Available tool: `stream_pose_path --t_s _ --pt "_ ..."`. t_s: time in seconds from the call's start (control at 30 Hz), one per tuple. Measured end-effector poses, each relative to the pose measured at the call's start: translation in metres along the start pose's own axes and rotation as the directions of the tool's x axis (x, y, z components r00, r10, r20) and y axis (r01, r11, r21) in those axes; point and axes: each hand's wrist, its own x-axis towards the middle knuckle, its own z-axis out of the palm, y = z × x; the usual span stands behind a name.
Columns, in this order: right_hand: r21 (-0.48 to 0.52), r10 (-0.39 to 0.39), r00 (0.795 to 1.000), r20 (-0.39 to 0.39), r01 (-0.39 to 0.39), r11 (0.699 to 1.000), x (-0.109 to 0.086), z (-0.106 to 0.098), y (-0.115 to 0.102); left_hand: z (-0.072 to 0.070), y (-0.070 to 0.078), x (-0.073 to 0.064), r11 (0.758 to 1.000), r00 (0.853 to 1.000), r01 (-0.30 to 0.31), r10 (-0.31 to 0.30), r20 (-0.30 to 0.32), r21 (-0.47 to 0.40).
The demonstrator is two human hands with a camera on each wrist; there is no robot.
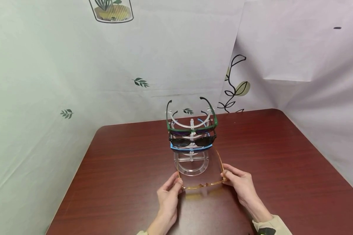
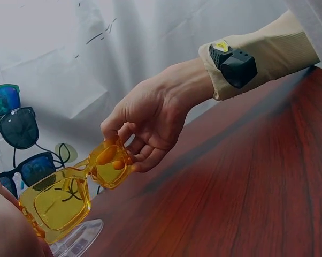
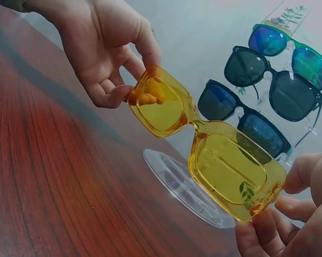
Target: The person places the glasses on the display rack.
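A pair of clear yellow sunglasses [image 3: 225,166] is held up by both hands, one at each end of the frame. My left hand [image 1: 168,196] pinches its left hinge end between thumb and fingers. My right hand [image 1: 242,184] grips the other end the same way. The temples are unfolded and point toward a clear display stand [image 1: 191,173]. On that stand, above its base, sit green-framed sunglasses [image 1: 191,130], black sunglasses [image 1: 180,142] and blue-framed sunglasses [image 1: 191,150], one over another. The yellow frame is in front of the base, below the blue-framed pair in the head view.
The stand rests on a dark red wooden table [image 1: 129,182] with rounded back corners. White cloth [image 1: 179,58] printed with leaves hangs behind and beside the table. A dark device [image 2: 239,68] is worn on the right sleeve.
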Motion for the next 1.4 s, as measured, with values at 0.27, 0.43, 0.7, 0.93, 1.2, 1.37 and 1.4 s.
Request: stream_pose_path --t_s 0.27,0.43,0.7,0.93,1.2,1.37,1.4 --pt "-0.01 0.009 1.0 0.008 -0.009 1.0 0.004 0.004 -0.001 -0.001 0.003 0.005 1.0 1.0 -0.006 0.006 -0.001 -0.013" --pt "-0.03 0.017 1.0 0.01 -0.017 0.999 0.008 0.006 -0.001 0.0 0.004 0.009 1.0 1.0 -0.021 0.021 -0.003 -0.016" --pt "-0.028 0.027 0.999 0.02 -0.027 0.999 0.014 0.009 0.0 0.0 0.007 0.015 1.0 1.0 -0.014 0.013 -0.013 -0.008" --pt "-0.027 0.03 0.999 0.023 -0.03 0.999 0.019 0.012 0.0 0.001 0.007 0.02 1.0 1.0 -0.024 0.024 -0.007 -0.014" --pt "0.024 0.006 0.999 0.042 -0.007 1.0 0.024 0.015 0.002 0.0 0.007 0.029 0.998 0.998 -0.057 0.057 0.0 0.0" --pt "0.028 0.009 0.999 0.046 -0.01 1.0 0.028 0.017 0.004 -0.002 0.005 0.033 0.998 0.997 -0.07 0.07 0.009 -0.001" --pt "0.025 0.009 0.999 0.045 -0.01 1.0 0.028 0.018 0.004 -0.002 0.006 0.034 0.998 0.997 -0.07 0.07 0.009 -0.003"
